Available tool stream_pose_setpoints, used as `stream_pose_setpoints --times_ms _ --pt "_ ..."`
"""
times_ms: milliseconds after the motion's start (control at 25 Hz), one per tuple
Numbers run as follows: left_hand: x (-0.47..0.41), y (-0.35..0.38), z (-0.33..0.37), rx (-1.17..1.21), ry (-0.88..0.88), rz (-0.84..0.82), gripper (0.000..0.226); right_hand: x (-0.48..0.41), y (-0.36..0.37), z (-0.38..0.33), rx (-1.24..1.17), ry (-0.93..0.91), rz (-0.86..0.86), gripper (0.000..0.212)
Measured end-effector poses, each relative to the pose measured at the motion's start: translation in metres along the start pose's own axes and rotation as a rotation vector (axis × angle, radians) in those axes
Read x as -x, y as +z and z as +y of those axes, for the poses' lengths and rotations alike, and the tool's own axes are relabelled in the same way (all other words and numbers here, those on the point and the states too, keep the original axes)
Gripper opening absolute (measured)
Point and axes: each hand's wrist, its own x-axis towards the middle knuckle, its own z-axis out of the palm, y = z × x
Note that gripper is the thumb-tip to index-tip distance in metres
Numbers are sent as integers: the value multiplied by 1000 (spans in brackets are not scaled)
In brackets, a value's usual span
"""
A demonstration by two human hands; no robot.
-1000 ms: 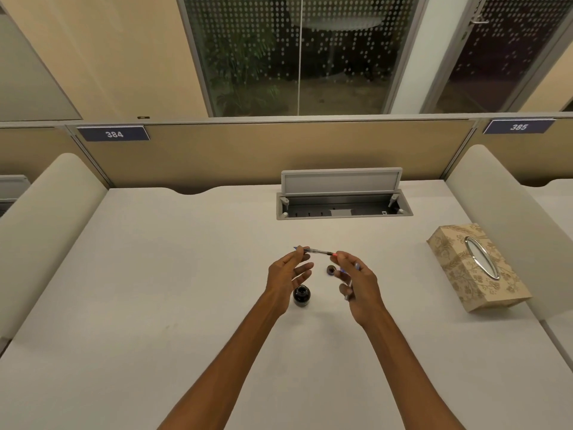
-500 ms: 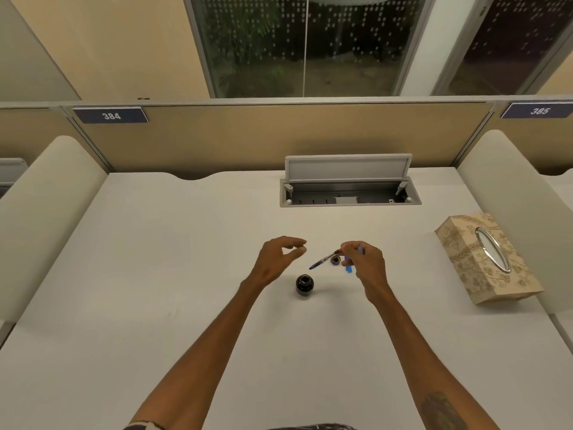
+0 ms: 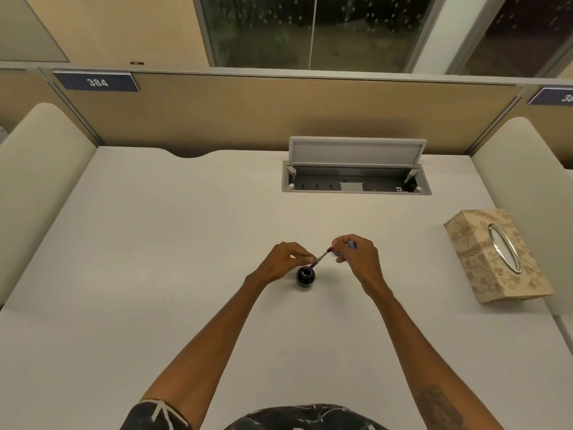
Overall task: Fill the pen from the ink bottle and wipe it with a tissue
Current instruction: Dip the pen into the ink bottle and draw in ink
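A small black ink bottle stands open on the white desk. The thin pen slants down to the left with its tip in the bottle's mouth. My right hand pinches the pen's upper end and also holds a small blue part. My left hand sits just left of the bottle, its fingertips pinched on the pen's lower part. The bottle cap is hidden behind my right hand. A patterned beige tissue box lies at the right.
An open grey cable hatch is set into the desk at the back. Padded cream dividers stand at the left and right edges. A tan partition closes the back.
My right hand brought the pen down and left, and its tip now sits in the bottle's mouth. My left hand closed in onto the pen above the bottle. The camera tilted down.
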Motion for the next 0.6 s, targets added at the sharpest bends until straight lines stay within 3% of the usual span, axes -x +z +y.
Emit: stream_pose_setpoints --times_ms 600 --pt "1 -1 -8 26 33 -50 21 3 9 -14 170 -122 -103 5"
